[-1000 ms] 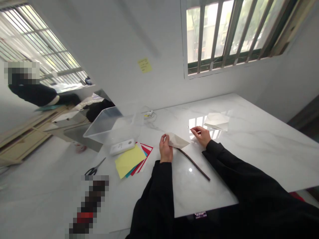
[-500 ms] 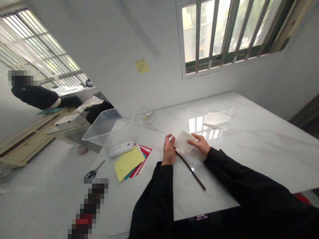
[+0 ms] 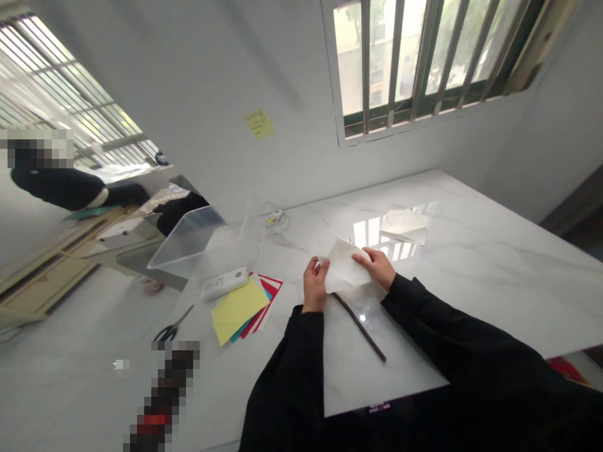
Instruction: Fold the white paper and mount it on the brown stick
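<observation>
Between my hands, above the white marbled table (image 3: 471, 270), is a piece of white paper (image 3: 347, 267). My left hand (image 3: 315, 285) pinches its left edge, with a small bit of paper showing at the fingertips. On the right side my right hand (image 3: 378, 269) grips the sheet, thumb on top. Beneath the paper a thin dark brown stick (image 3: 362, 329) lies slantwise on the table; its upper end is hidden by the sheet. Farther back rests more white folded paper (image 3: 404, 226).
Left of my hands lie yellow, blue, red and white sheets (image 3: 239, 309), a white device (image 3: 225, 284) and black scissors (image 3: 173, 326). Behind them stands a clear plastic bin (image 3: 188, 242). A cable (image 3: 277, 218) lies by the wall. Another person (image 3: 59, 185) is at the far left.
The paper now spreads wider between my hands, its face turned more toward me. My left hand's fingers have closed in on its edge. The view has shifted slightly.
</observation>
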The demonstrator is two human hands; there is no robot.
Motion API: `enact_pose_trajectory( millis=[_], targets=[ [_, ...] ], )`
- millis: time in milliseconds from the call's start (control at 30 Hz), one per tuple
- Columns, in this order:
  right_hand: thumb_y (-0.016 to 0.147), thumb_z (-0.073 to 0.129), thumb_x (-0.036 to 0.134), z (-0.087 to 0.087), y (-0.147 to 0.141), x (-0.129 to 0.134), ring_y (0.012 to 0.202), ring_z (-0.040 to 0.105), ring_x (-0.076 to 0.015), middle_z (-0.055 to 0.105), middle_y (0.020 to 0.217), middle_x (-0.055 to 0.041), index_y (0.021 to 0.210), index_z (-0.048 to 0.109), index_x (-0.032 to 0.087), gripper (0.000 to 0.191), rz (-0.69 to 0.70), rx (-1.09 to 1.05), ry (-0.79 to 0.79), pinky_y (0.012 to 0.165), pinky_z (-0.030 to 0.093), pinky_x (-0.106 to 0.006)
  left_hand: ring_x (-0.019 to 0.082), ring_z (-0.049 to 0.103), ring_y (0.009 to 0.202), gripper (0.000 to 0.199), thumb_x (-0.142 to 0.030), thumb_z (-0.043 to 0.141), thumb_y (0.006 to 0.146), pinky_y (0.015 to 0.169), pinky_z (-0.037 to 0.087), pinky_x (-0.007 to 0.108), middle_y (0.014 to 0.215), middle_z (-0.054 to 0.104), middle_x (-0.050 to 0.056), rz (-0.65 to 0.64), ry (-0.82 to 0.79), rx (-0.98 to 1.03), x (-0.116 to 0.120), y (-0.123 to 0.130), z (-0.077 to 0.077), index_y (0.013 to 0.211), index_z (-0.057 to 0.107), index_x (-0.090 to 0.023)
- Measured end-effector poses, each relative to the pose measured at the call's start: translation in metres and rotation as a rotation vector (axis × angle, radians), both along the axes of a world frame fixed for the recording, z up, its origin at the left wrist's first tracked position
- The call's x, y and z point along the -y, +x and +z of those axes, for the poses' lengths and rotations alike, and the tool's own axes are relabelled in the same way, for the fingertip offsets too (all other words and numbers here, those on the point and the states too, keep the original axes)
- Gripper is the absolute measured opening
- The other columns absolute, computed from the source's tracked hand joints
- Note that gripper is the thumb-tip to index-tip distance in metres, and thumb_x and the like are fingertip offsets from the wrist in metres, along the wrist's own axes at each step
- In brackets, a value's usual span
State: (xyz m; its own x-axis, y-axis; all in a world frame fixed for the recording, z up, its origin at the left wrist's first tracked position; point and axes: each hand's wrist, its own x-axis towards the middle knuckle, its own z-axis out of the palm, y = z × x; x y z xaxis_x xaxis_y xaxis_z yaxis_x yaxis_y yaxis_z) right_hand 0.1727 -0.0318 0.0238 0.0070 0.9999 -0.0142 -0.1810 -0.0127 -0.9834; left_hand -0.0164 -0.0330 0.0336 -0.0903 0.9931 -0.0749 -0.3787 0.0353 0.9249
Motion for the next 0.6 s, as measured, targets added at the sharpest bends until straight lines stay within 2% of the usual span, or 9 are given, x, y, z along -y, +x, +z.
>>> enact_pose_trajectory(
  millis=[100,200,300,433,600],
  targets=[
    [0.070,0.086,0.065,-0.002,-0.001,-0.001,0.056,0.059,-0.0140,0.069,0.066,0.0014,0.079,0.065,0.019,0.051,0.024,-0.065,-0.038,0.053,0.045,-0.025,0.020,0.074,0.080,0.062,-0.052,0.094,0.065,0.072,0.054,0.027,0.087,0.076,0.003,0.035,0.011,-0.004,-0.003,-0.004,-0.003,0.105,0.061,-0.019],
    [0.067,0.090,0.059,0.003,-0.001,0.001,0.059,0.064,-0.0154,0.073,0.072,0.0004,0.090,0.068,0.020,0.049,0.034,-0.174,-0.077,0.057,0.050,-0.026,0.022,0.075,0.086,0.060,-0.049,0.095,0.065,0.078,0.056,0.030,0.092,0.078,0.006,0.022,0.020,0.007,-0.003,-0.006,-0.002,0.107,0.065,-0.018],
    [0.065,0.094,0.050,0.011,0.003,0.003,0.067,0.070,-0.0172,0.077,0.081,-0.0013,0.100,0.073,0.020,0.050,0.130,-0.271,-0.124,0.063,0.056,-0.027,0.024,0.076,0.090,0.059,-0.047,0.093,0.067,0.082,0.057,0.033,0.098,0.079,0.008,-0.101,0.031,0.005,-0.002,-0.008,0.001,0.112,0.070,-0.016],
    [0.067,0.093,0.044,0.016,0.016,0.002,0.077,0.075,-0.0192,0.080,0.090,-0.0074,0.103,0.076,0.015,0.049,0.377,-0.314,-0.244,0.072,0.060,-0.027,0.023,0.075,0.085,0.057,-0.044,0.093,0.068,0.080,0.056,0.032,0.097,0.080,0.009,-0.208,0.039,-0.050,-0.001,-0.013,0.005,0.113,0.072,-0.015],
    [0.066,0.092,0.028,0.013,0.026,0.001,0.075,0.074,-0.0155,0.080,0.102,-0.0061,0.116,0.075,0.019,0.054,0.507,-0.352,-0.320,0.063,0.061,-0.023,0.021,0.073,0.077,0.056,-0.042,0.093,0.067,0.073,0.055,0.029,0.092,0.080,0.009,-0.357,0.001,-0.113,-0.001,-0.021,0.004,0.111,0.073,-0.012]
  ],
)
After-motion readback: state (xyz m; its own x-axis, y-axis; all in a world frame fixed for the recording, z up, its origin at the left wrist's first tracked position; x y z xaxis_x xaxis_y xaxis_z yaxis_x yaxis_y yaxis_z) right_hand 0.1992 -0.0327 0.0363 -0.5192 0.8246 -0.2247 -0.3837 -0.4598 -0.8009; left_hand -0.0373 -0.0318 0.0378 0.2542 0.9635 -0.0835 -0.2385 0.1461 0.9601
